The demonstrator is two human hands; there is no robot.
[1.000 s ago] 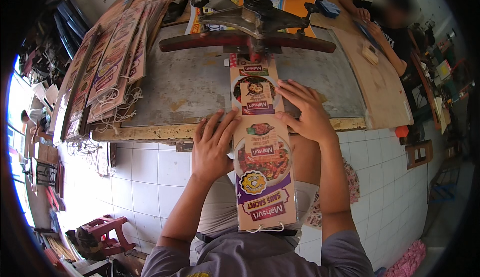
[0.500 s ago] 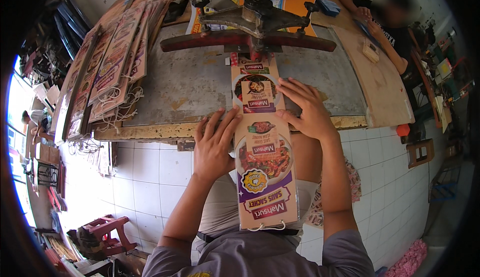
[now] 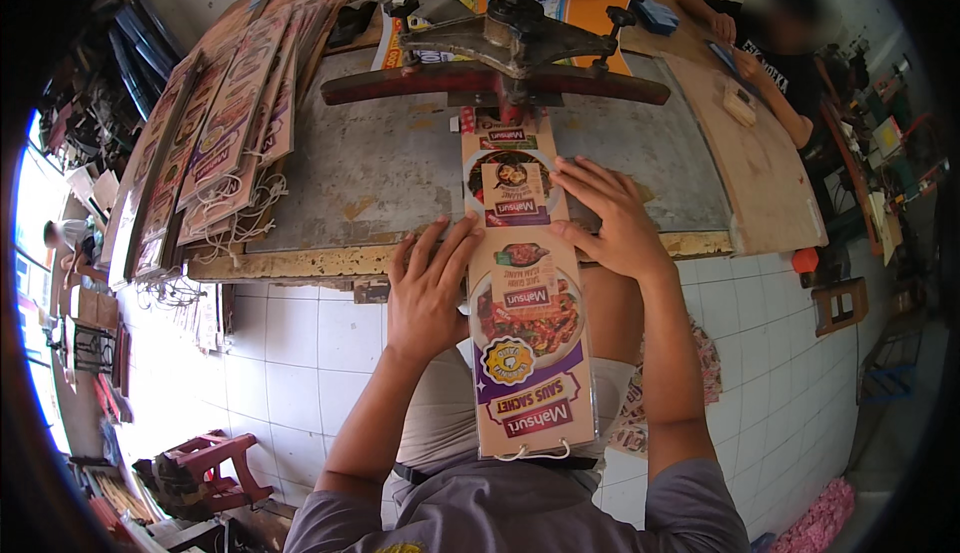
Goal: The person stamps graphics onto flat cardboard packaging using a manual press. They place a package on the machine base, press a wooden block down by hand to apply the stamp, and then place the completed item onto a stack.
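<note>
A long printed cardboard strip (image 3: pixel 525 243), with food pictures and a white cord at its near end, runs from under the machine's metal head toward my lap. Its near half overhangs the table edge. My left hand (image 3: pixel 432 278) lies at the strip's left edge, fingers stretched over the table rim; its thumb is partly hidden by the strip. On the right edge, my right hand (image 3: pixel 618 221) rests with fingers spread, fingertips and thumb touching the strip. The press-like machine (image 3: pixel 515 43), with a wide red-and-black crossbar, stands over the far end.
Similar corded strips (image 3: pixel 235 113) lie piled on the table's left. Colourful printed sheets (image 3: pixel 600 13) stand behind the machine. At the right, another person (image 3: pixel 790 43) sits by a wooden board (image 3: pixel 745 168) bearing a small tan block (image 3: pixel 740 105). A red stool (image 3: pixel 215 463) is on the tiled floor.
My hands and the strip stay practically still. The person at the right has lowered their hands a little, apart from each other, with a dark flat thing at one.
</note>
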